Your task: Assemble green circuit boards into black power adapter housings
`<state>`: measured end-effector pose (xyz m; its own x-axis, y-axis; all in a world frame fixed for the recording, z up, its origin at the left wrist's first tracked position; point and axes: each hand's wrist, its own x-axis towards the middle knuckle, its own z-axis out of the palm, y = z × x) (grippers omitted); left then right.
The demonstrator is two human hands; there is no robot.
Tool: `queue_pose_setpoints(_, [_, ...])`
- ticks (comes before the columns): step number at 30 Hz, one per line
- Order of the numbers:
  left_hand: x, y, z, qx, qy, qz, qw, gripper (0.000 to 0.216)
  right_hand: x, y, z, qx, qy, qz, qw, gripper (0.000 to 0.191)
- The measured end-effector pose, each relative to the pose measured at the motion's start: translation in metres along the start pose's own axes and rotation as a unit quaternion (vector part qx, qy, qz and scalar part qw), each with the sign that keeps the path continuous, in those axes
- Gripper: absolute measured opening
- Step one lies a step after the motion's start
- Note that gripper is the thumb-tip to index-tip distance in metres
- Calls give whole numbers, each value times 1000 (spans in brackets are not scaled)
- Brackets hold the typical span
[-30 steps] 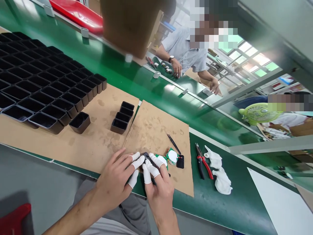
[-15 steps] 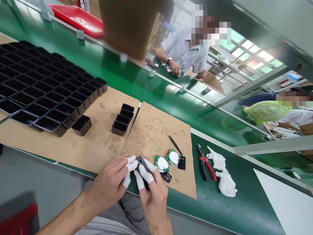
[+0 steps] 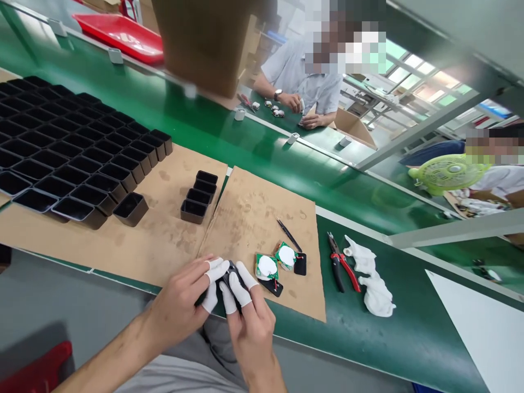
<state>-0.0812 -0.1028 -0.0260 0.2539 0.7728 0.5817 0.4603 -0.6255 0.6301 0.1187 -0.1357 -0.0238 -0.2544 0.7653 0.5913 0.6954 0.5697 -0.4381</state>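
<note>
from my remote post i had the left hand (image 3: pixel 180 300) and the right hand (image 3: pixel 250 315) curled narrow, both holding one small black plastic piece (image 3: pixel 231 269) between their white fabric-like finger covers (image 3: pixel 240 290). it looked smooth and slightly shiny, mostly hidden by my grip. just right of the hands lay two green circuit boards with white patches (image 3: pixel 267 267); farther left stood open black rectangular boxes (image 3: pixel 130 209).

We've got a black piece (image 3: pixel 231 268) right at the near edge of the table (image 3: pixel 360 327), pinched between the left hand (image 3: pixel 182 300) and the right hand (image 3: pixel 250 316); its far end peeks out, catching some light, while we can't make out its covered outline.
</note>
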Motion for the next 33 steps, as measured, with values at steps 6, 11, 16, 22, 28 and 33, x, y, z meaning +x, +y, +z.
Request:
queue_pose_setpoints(6, [6, 12, -7, -17, 19, -2, 1000, 59, 1, -6, -8, 6, 5, -18, 1000, 72])
queue_pose_setpoints(11, [7, 18, -11, -18, 23, -13, 999, 60, 2, -11, -14, 36, -1, -11, 999, 78])
queue_pose_setpoints(16, [6, 4, 0, -24, -9, -20, 999, 48, -1, -2, 1, 88, 18, 32, 995, 71])
queue_pose_setpoints(22, [-12, -8, -5, -88, 31, -165, 982, 46, 7, -3, 5, 136, 102, 158, 973, 40])
queue_pose_setpoints(28, [-18, -7, -3, -112, 51, -282, 952, 52, 2, -3, -7, 298, 147, 325, 885, 43])
queue_pose_setpoints(33, [-16, -5, -3, -113, 42, -272, 955, 48, 0, -10, -7, 473, 190, 407, 758, 37])
